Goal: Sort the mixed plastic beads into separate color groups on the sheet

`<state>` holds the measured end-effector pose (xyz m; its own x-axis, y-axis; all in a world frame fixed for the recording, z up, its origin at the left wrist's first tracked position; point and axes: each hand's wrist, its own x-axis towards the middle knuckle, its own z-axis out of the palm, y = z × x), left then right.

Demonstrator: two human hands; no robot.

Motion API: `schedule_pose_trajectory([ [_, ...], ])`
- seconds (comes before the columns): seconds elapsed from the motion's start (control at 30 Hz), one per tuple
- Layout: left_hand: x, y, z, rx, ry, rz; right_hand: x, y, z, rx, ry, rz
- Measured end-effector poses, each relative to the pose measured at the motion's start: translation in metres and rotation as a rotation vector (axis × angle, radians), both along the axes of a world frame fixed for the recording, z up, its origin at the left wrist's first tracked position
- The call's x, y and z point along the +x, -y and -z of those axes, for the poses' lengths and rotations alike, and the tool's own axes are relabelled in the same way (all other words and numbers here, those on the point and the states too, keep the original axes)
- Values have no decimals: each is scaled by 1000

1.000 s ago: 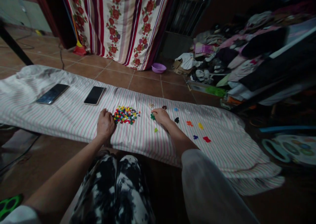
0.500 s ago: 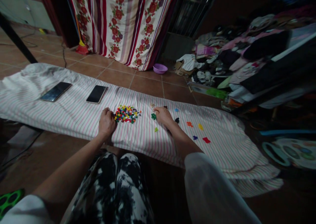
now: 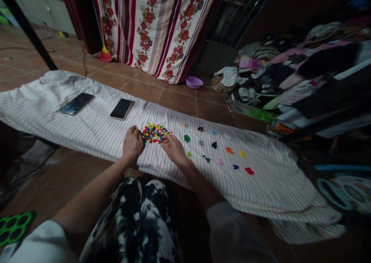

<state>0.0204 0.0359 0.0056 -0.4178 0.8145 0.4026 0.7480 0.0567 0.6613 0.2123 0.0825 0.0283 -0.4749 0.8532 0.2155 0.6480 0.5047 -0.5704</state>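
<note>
A heap of small mixed-colour pieces (image 3: 155, 132), too small to name exactly, lies on a striped cloth (image 3: 174, 170). My left hand (image 3: 133, 143) rests curled against the heap's left edge; whatever its fingertips hold is hidden. At the right edge, my right hand (image 3: 173, 148) has its thumb and fingers pinched together over the pieces, and I cannot make out what is between them. Further right are small single-colour groups, among them dark green pieces (image 3: 187, 138), black pieces (image 3: 214, 144), orange pieces (image 3: 229, 150), yellow pieces (image 3: 242, 154) and red pieces (image 3: 249, 171).
Two phones lie on the cloth to the left, a darker phone (image 3: 77, 103) and a light-edged phone (image 3: 122, 108). Beyond the cloth, a purple basin (image 3: 194, 82) and a red broom (image 3: 104, 55) stand on the tiled floor. Clothes (image 3: 278, 65) are piled at right.
My right hand has moved left from the dark green group to the heap's right edge, uncovering grey and pink groups. My left hand stays by the heap. The view has shifted slightly.
</note>
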Motion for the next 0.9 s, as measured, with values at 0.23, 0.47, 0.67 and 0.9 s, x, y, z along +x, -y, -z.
schedule_pose_trajectory([
  [0.23, 2, 1, -1, -14, -91, 17, -15, 12, 8, 7, 3, 141],
  [0.47, 3, 1, -2, -44, -280, 78, -14, 13, 17, 10, -65, 191],
  [0.67, 4, 3, -6, -52, -413, 137, -11, 15, 20, 14, -209, 155],
  [0.9, 4, 4, -7, -44, -464, 144, -11, 13, 26, -4, -378, 179],
])
